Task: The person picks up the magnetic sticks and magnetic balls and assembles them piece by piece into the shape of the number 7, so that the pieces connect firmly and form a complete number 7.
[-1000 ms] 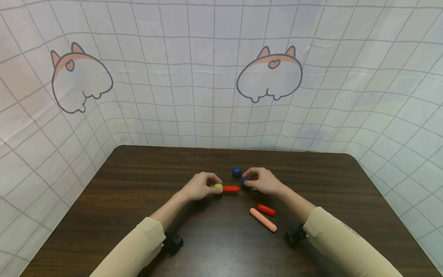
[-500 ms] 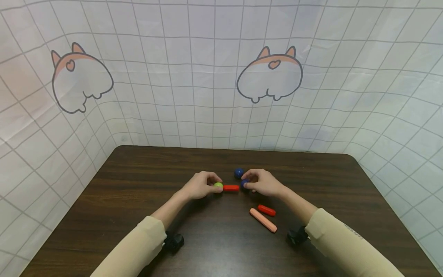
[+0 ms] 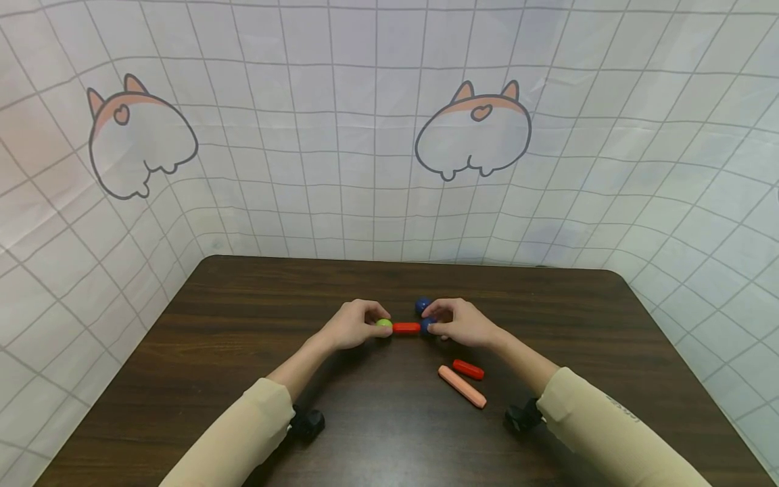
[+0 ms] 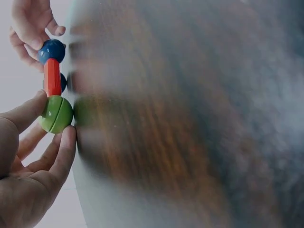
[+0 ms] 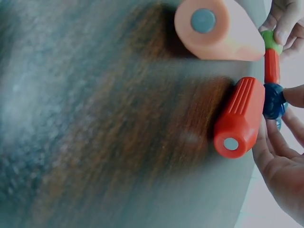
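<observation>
My left hand (image 3: 351, 326) pinches a lime-green ball (image 3: 384, 324) between thumb and fingers. From that ball a short red magnetic rod (image 3: 406, 328) extends to the right. At the rod's other end sits a blue ball (image 4: 51, 51), which my right hand (image 3: 465, 323) pinches with thumb and fingertips. In the left wrist view, ball, rod and ball form one line, with a seam showing on the green ball. A second blue ball (image 3: 422, 306) lies just behind, partly covered by the right hand's fingers in the head view.
Nearer to me, below the right hand, a second red rod (image 3: 468, 369) lies beside a longer peach rod (image 3: 462, 387). Both show grey discs in their ends in the right wrist view. The dark wooden table (image 3: 255, 291) backs onto a white gridded curtain (image 3: 341, 135).
My right hand has brought its blue ball left and slightly nearer, closing the gap to the red rod's end. The other blue ball has shifted slightly right. The left hand stays almost still.
</observation>
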`<state>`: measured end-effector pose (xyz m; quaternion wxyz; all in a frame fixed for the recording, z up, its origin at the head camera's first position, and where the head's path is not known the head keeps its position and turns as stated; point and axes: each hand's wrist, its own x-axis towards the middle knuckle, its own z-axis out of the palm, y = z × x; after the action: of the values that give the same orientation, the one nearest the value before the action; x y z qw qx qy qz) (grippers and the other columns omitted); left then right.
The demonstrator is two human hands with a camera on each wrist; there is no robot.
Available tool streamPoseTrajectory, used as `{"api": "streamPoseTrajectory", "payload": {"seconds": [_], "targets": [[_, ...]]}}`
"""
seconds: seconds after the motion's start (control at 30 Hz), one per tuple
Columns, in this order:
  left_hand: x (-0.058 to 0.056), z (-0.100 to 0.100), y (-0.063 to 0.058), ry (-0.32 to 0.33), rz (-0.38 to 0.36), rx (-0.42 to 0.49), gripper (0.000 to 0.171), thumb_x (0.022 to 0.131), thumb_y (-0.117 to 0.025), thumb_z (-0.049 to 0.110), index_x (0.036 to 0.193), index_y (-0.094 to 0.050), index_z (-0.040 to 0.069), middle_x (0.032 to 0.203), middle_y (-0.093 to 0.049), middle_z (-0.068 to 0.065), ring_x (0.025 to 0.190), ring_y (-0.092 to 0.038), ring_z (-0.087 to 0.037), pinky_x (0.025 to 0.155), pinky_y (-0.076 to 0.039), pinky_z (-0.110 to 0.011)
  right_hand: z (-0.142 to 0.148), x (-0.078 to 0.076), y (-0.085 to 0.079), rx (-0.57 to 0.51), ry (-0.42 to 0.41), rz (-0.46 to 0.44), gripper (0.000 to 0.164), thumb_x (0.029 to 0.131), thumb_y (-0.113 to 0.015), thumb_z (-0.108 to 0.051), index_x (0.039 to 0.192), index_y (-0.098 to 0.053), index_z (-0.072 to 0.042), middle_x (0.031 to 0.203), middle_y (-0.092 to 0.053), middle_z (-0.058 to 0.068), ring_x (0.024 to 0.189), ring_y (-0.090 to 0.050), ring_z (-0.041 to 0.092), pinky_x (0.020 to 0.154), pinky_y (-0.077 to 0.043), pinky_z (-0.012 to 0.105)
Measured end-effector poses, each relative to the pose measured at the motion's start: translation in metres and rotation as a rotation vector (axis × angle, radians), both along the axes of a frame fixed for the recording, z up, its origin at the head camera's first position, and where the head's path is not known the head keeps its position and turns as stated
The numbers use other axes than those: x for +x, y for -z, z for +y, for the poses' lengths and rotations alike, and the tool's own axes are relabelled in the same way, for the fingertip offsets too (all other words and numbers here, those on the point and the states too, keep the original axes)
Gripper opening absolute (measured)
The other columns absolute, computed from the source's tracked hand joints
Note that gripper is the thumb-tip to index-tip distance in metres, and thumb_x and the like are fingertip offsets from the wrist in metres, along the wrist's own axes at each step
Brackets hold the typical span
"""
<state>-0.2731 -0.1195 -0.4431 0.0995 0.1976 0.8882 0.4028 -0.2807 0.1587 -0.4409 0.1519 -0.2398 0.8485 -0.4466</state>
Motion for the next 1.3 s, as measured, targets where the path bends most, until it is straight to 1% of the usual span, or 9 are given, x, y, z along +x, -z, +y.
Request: {"api": "streamPoseTrajectory", "payload": {"seconds": [0.17,0.27,0.4,0.57,0.77,0.97,1.2,1.3], "targets": [[-0.001,0.001,0.0,0.004,0.005,-0.006,0.023,0.093,-0.08,0.022,0.112,-0.075,0.01,0.097,-0.068,0.002,0.086,-0.061,-0.015,0.074,-0.052,-0.033,0.002,0.001,0.0,-0.013,-0.001,-0.012,0.025,0.098,-0.069,-0.008,0.121,-0.066,0.002,0.107,-0.065,0.013,0.093,-0.065,0.028,0.078,-0.059,0.043],[-0.001,0.002,0.001,0.0,0.002,-0.006,0.023,0.093,-0.08,0.022,0.112,-0.075,0.01,0.098,-0.069,0.002,0.087,-0.062,-0.015,0.075,-0.052,-0.032,0.004,0.0,0.0,-0.013,0.001,-0.016,0.025,0.098,-0.069,-0.008,0.121,-0.066,0.002,0.107,-0.065,0.012,0.093,-0.065,0.027,0.078,-0.059,0.043],[-0.002,0.002,0.001,-0.002,0.005,-0.006,0.022,0.093,-0.08,0.021,0.111,-0.075,0.01,0.097,-0.068,0.002,0.086,-0.061,-0.014,0.075,-0.052,-0.032,0.004,-0.002,0.003,0.001,0.009,-0.02,0.023,0.098,-0.069,-0.009,0.12,-0.067,0.0,0.105,-0.066,0.01,0.092,-0.065,0.022,0.077,-0.059,0.039],[-0.002,0.002,0.001,0.001,0.006,-0.014,0.023,0.093,-0.08,0.022,0.112,-0.075,0.01,0.097,-0.068,0.002,0.086,-0.061,-0.015,0.075,-0.052,-0.033,0.006,-0.002,0.002,0.002,0.016,-0.023,0.022,0.098,-0.07,-0.009,0.118,-0.068,-0.001,0.104,-0.066,0.009,0.091,-0.065,0.022,0.077,-0.059,0.038],[-0.002,0.002,0.001,0.01,0.007,-0.008,0.024,0.094,-0.079,0.022,0.112,-0.075,0.009,0.097,-0.068,0.001,0.087,-0.061,-0.016,0.074,-0.052,-0.032,0.012,-0.002,0.001,-0.002,0.006,0.0,0.02,0.098,-0.07,-0.008,0.115,-0.068,0.001,0.102,-0.066,0.01,0.089,-0.066,0.022,0.076,-0.059,0.038],[-0.003,0.001,0.0,0.019,0.018,0.001,0.022,0.093,-0.079,0.022,0.111,-0.075,0.009,0.096,-0.068,0.001,0.086,-0.061,-0.015,0.072,-0.052,-0.032,0.019,-0.001,0.003,-0.007,0.006,-0.001,0.019,0.098,-0.069,-0.008,0.115,-0.068,0.002,0.104,-0.067,0.011,0.091,-0.066,0.021,0.078,-0.059,0.039],[-0.004,0.001,0.002,0.018,0.017,-0.005,0.022,0.093,-0.079,0.022,0.111,-0.075,0.009,0.096,-0.068,0.002,0.085,-0.061,-0.014,0.072,-0.052,-0.031,0.028,0.002,0.001,0.028,0.004,-0.025,0.017,0.099,-0.068,-0.008,0.114,-0.067,0.001,0.099,-0.068,0.009,0.089,-0.066,0.024,0.076,-0.058,0.039],[-0.003,0.001,0.001,0.016,0.015,-0.008,0.023,0.093,-0.079,0.022,0.111,-0.075,0.009,0.097,-0.068,0.002,0.085,-0.06,-0.014,0.072,-0.052,-0.032,0.032,0.004,-0.001,0.049,-0.02,-0.033,0.018,0.099,-0.067,-0.008,0.114,-0.067,0.003,0.095,-0.067,0.008,0.085,-0.066,0.026,0.074,-0.058,0.04]]}}
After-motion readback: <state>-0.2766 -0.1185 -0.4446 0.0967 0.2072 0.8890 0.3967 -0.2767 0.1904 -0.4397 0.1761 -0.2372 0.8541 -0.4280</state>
